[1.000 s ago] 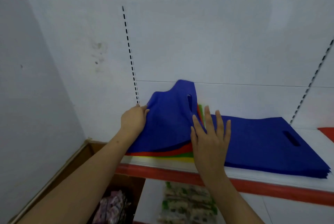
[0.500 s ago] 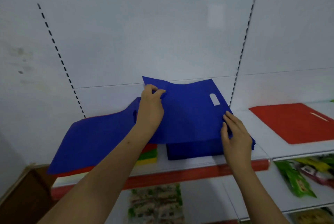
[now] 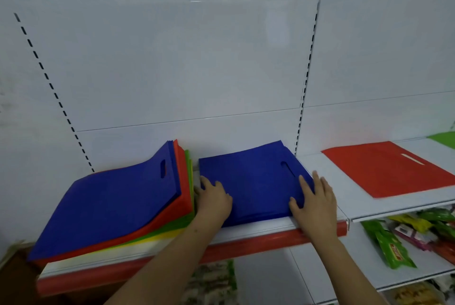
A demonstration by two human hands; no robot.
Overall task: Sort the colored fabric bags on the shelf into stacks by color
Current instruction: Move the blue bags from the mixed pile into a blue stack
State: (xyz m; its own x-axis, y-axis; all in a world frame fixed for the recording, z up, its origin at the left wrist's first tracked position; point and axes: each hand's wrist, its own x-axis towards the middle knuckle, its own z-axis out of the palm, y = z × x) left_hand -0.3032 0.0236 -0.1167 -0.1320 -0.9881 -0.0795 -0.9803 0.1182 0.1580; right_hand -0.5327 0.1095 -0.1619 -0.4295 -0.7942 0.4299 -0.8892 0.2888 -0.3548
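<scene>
A white shelf (image 3: 327, 164) with a red front edge runs along a pale slotted back wall (image 3: 187, 63). Both hands lie flat with fingers spread on the blue stack (image 3: 256, 181) at centre: left hand (image 3: 213, 200) on its 9 o'clock edge, right hand (image 3: 316, 200) on its 3 o'clock edge. A mixed pile (image 3: 118, 206) sits at 9 o'clock, a red bag (image 3: 391, 169) at 3 o'clock, and snack packets (image 3: 398, 238) below.

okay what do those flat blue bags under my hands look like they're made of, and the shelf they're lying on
Flat blue bags with die-cut handle slots: probably non-woven fabric, matte; no sheen, and the mixed-colour stack of bags beside them bends softly up the back wall. White shelf with a red front strip: likely painted metal, smooth and faintly glossy, with a thin rigid edge; the strip looks plastic, though that is uncertain.
</scene>
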